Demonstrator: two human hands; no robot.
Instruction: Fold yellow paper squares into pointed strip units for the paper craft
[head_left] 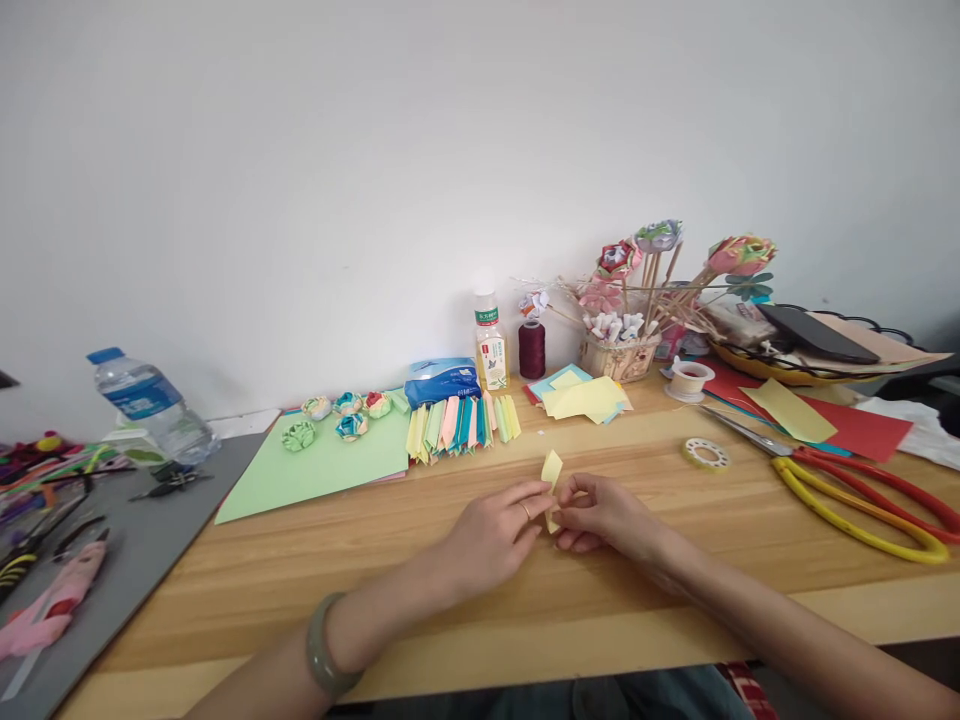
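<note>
A small yellow paper strip (552,468) stands up between my two hands over the wooden table. My left hand (496,532), with a ring on one finger, pinches the strip from the left. From the right, my right hand (600,515) grips the same strip, its fingers curled and partly hiding the lower part. Beyond my hands lies a row of folded paper pieces (461,425) in yellow, green, pink and blue. Several paper flowers (352,426) rest on a green sheet (300,482) to the left.
Large scissors (862,490), a tape roll (705,453), a spool (688,380) and red paper (862,425) lie right. At the back are paper sheets (589,398), a thread cone (532,350), a small bottle (491,345) and a flower basket (619,358). A water bottle (154,405) leans left.
</note>
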